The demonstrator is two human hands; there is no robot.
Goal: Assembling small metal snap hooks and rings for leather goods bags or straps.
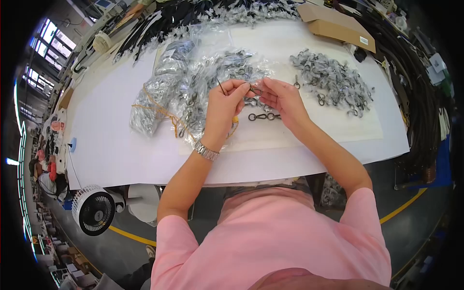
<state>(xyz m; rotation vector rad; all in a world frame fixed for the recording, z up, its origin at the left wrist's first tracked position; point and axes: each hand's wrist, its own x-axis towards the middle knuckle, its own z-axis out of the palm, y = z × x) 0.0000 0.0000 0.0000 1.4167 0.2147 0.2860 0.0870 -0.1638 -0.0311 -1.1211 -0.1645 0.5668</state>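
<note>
My left hand is closed, pinching a dark metal snap hook between thumb and forefinger. A thin dark rod sticks up from the same hand; its lower part is hidden by the fingers. My right hand has its fingers curled around the hook's other end. On the table just below the hands lie snap hooks in a short row, unwrapped. A single hook lies just beyond my right hand. A yellow bit shows beside my left wrist, its kind unclear.
Left of my hands are clear plastic bags of metal hooks, with orange-brown string. At right lies a heap of plastic-wrapped hooks. A cardboard box and dark straps occupy the far side. A fan stands near the left front edge.
</note>
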